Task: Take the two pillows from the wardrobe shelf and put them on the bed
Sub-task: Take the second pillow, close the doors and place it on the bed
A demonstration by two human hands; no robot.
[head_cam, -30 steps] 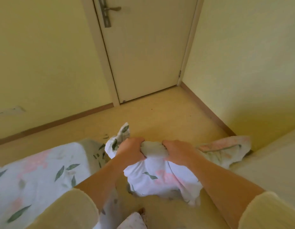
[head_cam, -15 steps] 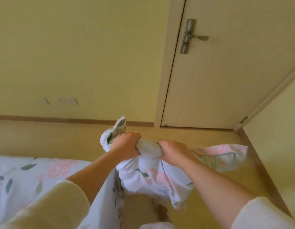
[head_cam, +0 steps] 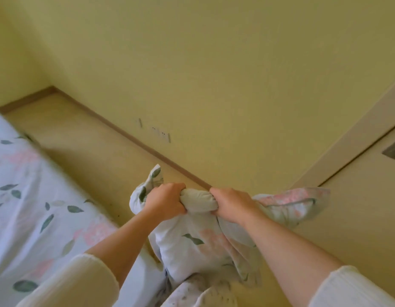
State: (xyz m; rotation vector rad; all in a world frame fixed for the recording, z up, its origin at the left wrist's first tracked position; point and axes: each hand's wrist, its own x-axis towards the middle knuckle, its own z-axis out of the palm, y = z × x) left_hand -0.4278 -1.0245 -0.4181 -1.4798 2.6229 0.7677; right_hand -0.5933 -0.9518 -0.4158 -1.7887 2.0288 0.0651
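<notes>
Head cam, L hand (head_cam: 166,199) & R hand (head_cam: 233,202) grip clenched on bunched pillow (head_cam: 192,244), beside bed (head_cam: 26,207)

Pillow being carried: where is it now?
Head view, low centre: the pillow hangs gripped by the left hand and right hand, just right of the bed.

A soft pillow (head_cam: 192,247) in a white case printed with green leaves and pink flowers hangs in the air. Its bunched top edge is gripped by the left hand (head_cam: 167,201) and right hand (head_cam: 233,203), just beside the bed (head_cam: 26,207) with its matching sheet.
</notes>
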